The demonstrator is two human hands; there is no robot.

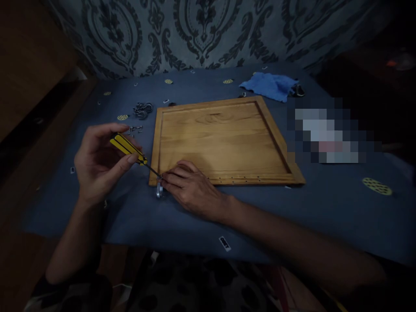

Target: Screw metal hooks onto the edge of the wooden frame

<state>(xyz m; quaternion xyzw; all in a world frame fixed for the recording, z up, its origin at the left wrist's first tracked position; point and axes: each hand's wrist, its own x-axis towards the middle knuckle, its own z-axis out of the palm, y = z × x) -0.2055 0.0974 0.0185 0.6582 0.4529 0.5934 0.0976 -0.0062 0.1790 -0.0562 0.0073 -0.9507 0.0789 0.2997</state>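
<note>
1. In the head view, the framed wooden panel (208,143) is lying flat on the blue cloth-covered surface (328,206), with its near-left corner sitting just beside both hands.
2. The left grip (94,173) is closing around the yellow-and-black handle of a screwdriver (128,149), thumb pressing from one side and the index finger curving over the butt. The shaft is slanting down toward that corner.
3. The right grip (195,193) is resting over the panel's near edge, its fingertips bunching around the screwdriver's tip. Whether it is pinching anything, I cannot tell.
4. A silvery metal hook (159,190) is sitting at the corner, right below the tip and just beside the right fingertips.
5. Beyond the left grip, small screws (135,129) are lying loose, and dark metal hooks (142,110) are forming a pile near the panel's far-left corner.
6. The right fingers are hiding the point where the tip is ending, as well as part of the row of holes along the near edge.
7. Pixelation is masking something right of the panel; a blue cloth (268,85) is partly covering a dark object, and dimness is swallowing the margins.
</note>
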